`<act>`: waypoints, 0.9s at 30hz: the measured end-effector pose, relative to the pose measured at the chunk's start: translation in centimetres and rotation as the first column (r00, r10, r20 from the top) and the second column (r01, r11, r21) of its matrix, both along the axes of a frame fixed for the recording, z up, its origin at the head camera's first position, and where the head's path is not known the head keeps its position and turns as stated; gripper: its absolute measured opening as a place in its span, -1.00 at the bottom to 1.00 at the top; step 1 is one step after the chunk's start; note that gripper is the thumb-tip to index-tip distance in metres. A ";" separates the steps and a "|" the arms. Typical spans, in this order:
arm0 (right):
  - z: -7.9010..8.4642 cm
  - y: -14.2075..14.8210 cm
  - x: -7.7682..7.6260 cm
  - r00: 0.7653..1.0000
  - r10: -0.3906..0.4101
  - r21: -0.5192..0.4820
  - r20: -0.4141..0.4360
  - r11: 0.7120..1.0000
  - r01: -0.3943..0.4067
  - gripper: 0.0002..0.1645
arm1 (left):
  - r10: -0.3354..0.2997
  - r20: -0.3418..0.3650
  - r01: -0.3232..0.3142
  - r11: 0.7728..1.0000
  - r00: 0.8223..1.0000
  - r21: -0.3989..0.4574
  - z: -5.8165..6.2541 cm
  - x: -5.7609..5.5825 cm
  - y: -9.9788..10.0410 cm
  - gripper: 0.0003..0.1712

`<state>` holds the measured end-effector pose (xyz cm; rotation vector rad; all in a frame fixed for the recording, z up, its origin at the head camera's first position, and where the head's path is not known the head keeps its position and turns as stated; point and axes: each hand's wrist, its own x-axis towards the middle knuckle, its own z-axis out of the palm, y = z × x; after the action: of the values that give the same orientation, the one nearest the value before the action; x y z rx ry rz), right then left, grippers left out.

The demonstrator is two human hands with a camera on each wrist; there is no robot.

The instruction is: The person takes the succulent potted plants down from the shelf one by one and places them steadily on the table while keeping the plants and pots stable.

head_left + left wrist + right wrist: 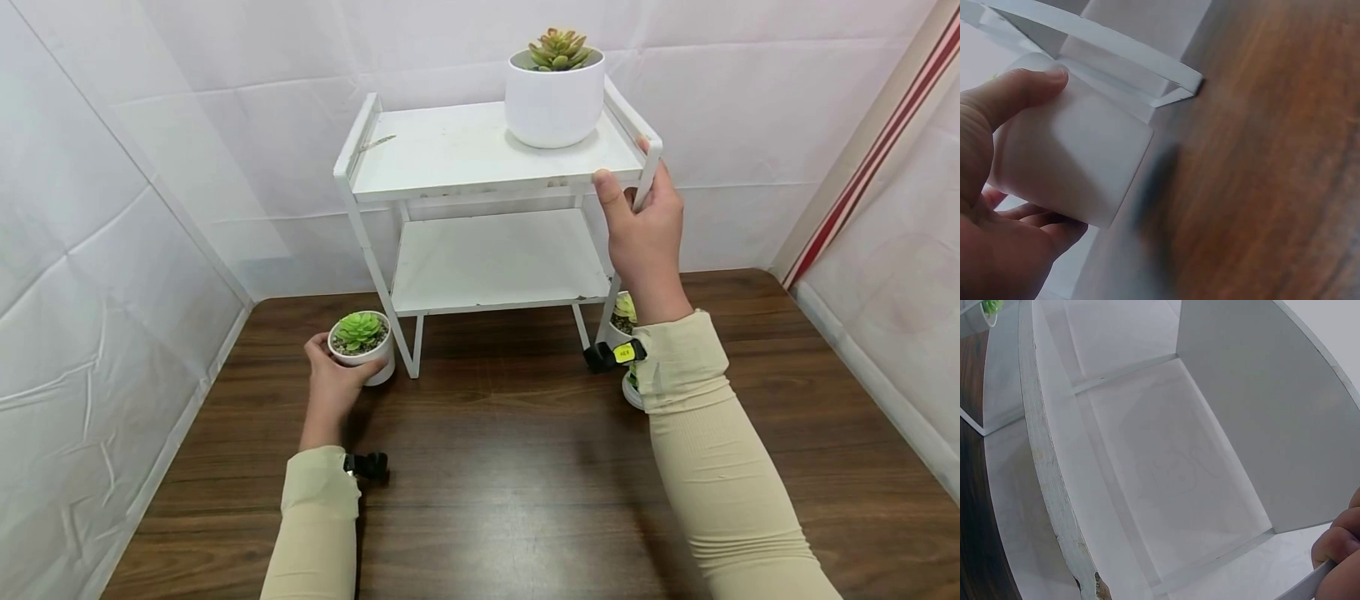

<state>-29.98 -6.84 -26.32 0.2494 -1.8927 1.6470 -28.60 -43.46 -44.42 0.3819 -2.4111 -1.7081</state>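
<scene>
A small white pot with a green succulent is in my left hand, beside the shelf's left front leg. The left wrist view shows my thumb on the side of the white pot and the other fingers under its far side. My right hand grips the front right upright of a white two-tier shelf, thumb at the top board's front edge. In the right wrist view its curled fingers hold the white frame. A larger white pot with a reddish-green succulent stands on the top board.
Two more small potted plants, one a yellowish succulent, stand by the shelf's right legs, partly hidden behind my right wrist. Everything is on a dark wooden table. White sheeting hangs behind and at both sides.
</scene>
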 end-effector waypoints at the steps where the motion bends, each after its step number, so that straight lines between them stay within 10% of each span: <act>1: 0.0 0.0 0.0 1.000 -0.001 0.002 -0.001 1.000 0.001 -0.21 | 0.001 0.000 -0.001 1.000 1.000 0.001 -0.1 0.0 0.1 0.10; 27: -0.2 -0.2 0.0 1.000 -0.007 0.008 -0.006 1.000 0.007 -0.23 | -0.082 -0.019 0.081 0.996 0.996 -0.027 -1.5 0.2 -0.2 0.36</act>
<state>-29.98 -7.06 -26.48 0.2502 -1.8937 1.6329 -28.41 -43.67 -45.92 0.2654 -2.4643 -1.7024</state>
